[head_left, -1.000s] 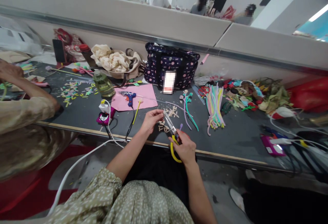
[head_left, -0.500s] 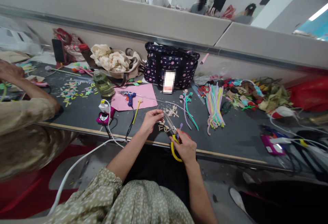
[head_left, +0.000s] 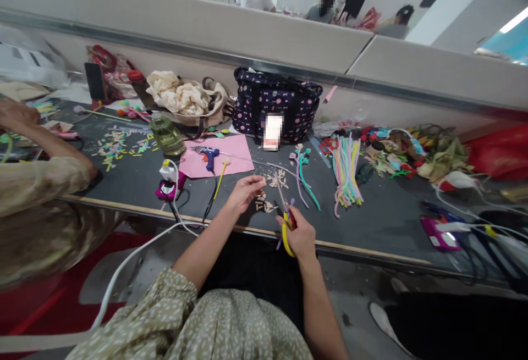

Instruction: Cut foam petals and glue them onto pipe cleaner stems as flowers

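My left hand (head_left: 246,192) is closed in a pinch over the table's front part. Between its fingertips shows a small pale piece (head_left: 263,182), too small to name surely. My right hand (head_left: 301,234) grips a pair of scissors (head_left: 285,218) with yellow and red handles. The blades point away from me, to the right of my left hand and apart from the piece. Beneath and beyond the hands lie small beige cut pieces (head_left: 277,178). A purple stem-like strip (head_left: 292,201) shows partly behind the scissors.
A blue glue gun (head_left: 210,156) rests on a pink sheet (head_left: 238,148). Pastel pipe cleaners (head_left: 346,170) lie to the right. Behind stand a patterned bag (head_left: 247,101) and a green bottle (head_left: 166,136). A co-worker's arm (head_left: 53,143) leans in at left; a white cable (head_left: 124,272) crosses the edge.
My right hand has drawn the scissors away from my left fingertips, and the blades now point more straight ahead. The left hand has barely moved, still pinching.
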The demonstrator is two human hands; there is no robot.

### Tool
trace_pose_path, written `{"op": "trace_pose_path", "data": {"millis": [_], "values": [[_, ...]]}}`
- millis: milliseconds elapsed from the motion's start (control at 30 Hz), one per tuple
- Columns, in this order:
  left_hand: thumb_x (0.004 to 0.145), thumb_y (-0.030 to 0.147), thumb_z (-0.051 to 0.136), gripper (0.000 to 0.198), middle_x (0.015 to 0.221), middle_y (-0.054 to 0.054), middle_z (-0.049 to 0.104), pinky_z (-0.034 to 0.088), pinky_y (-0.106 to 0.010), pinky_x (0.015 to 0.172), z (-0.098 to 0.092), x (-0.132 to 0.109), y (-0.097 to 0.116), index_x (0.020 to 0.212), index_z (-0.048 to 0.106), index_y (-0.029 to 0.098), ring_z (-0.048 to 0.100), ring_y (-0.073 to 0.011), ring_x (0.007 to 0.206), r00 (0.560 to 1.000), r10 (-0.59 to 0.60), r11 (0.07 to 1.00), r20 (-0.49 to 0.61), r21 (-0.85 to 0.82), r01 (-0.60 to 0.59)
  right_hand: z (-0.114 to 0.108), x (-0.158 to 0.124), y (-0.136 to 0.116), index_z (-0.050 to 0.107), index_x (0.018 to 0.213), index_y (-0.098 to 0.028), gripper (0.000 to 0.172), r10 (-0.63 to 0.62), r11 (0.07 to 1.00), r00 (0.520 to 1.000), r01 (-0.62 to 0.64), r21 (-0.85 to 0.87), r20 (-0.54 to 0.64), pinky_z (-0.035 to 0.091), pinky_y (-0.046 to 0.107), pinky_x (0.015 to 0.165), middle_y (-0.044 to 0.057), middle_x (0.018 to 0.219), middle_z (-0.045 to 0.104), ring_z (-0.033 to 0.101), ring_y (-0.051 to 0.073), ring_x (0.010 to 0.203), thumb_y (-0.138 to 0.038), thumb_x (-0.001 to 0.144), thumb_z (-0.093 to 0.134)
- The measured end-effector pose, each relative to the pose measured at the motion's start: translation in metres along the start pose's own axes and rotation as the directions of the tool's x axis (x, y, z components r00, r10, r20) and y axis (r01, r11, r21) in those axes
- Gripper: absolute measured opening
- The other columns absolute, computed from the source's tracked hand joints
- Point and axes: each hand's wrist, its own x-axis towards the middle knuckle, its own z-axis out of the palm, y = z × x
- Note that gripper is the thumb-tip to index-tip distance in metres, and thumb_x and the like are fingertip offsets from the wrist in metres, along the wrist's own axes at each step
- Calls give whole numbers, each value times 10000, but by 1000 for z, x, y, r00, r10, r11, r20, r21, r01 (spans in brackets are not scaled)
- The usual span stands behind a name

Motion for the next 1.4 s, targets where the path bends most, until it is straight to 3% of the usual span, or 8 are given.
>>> {"op": "trace_pose_path", "data": {"millis": [300,433,567,700,1000,1100,1300,1400], "values": [[600,193,788,294,713,6,631,494,-211,603,-2,3,0,858,658,138,554,-57,553,996,-39,997,86,-65,44,-10,8,9,575,1131,-195,533,69,996,997,-70,-52,-17,397,230,618,5,743,594,571,147,685,-592,783,505],[595,245,783,338,737,-10,640,491,-234,613,-4,4,-2,900,676,147,559,-72,573,1000,-10,997,18,74,8,-6,8,11,590,1094,-218,487,144,982,989,-146,-120,-25,361,226,576,-15,711,585,557,141,655,-573,766,532],[584,293,769,317,705,-21,632,464,-236,571,-12,6,-8,846,690,133,556,-94,567,992,111,949,-64,302,-87,-8,13,25,591,1089,-246,442,254,935,967,-251,-251,-23,336,240,568,1,780,621,582,162,695,-530,752,558],[581,294,751,272,611,0,595,418,-220,511,-18,9,-18,788,681,131,500,-77,490,981,155,924,-116,367,-102,-14,22,43,553,1165,-242,457,346,883,938,-326,-338,0,349,257,580,33,857,644,607,184,740,-478,774,545],[572,286,712,237,628,10,570,393,-206,480,-27,20,-16,747,641,143,479,-85,512,926,301,882,-228,436,-179,-7,47,63,491,1234,-160,477,254,817,966,-246,-521,-59,399,289,658,127,997,622,605,236,864,-396,822,536],[597,274,686,197,613,14,567,378,-212,500,-24,28,-20,749,638,158,486,-101,530,920,353,808,-173,552,-207,-3,48,64,510,1223,-150,457,211,798,975,-209,-565,-63,399,297,667,139,953,616,600,246,857,-390,835,521],[650,190,636,31,627,-11,616,365,-262,600,3,55,-36,663,662,199,527,-153,599,923,384,416,36,885,-208,-4,44,60,593,1135,-165,387,134,775,988,-154,-612,-80,394,317,676,148,906,581,564,258,848,-399,838,512],[699,190,612,73,685,-37,647,378,-288,651,6,60,-30,689,681,214,560,-189,668,929,366,348,61,916,-198,-7,41,63,609,1110,-151,374,106,805,990,-138,-576,-90,390,317,676,145,896,572,549,249,832,-385,840,500]]}}
